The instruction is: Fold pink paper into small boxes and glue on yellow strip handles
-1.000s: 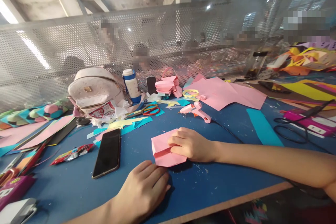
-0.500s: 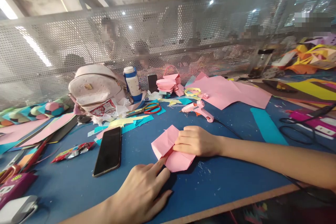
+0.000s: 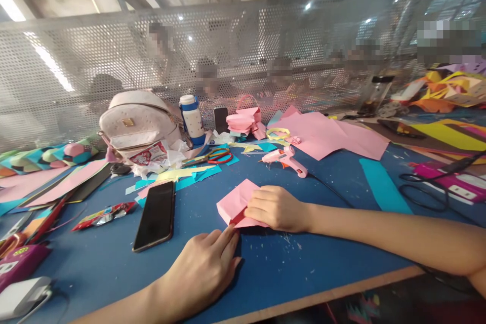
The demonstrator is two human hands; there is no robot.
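A folded piece of pink paper (image 3: 236,203) lies on the blue table in front of me, creased into a boxy shape. My right hand (image 3: 279,208) covers its right side, with fingers pressed together on a fold; the thumb is hidden. My left hand (image 3: 203,266) rests at the near edge of the paper, its index finger stretched out and the tip touching the corner. Left of the paper lies a black phone (image 3: 155,216). A pink hot glue gun (image 3: 286,160) stands beyond my right hand, its cord running behind my forearm.
Behind stand a pale backpack (image 3: 138,121), a white-and-blue bottle (image 3: 192,120) and a pink paper construction (image 3: 245,121). Orange-handled scissors (image 3: 218,156) lie among paper strips. Large pink sheets (image 3: 326,134) spread at the back right. A magenta power strip (image 3: 451,182) sits at right; a perforated screen (image 3: 235,35) rises behind.
My right hand has moved slightly left and toward me, folding down the near flap that lay spread out. My left hand has shifted a little left, its thumb drawn in.
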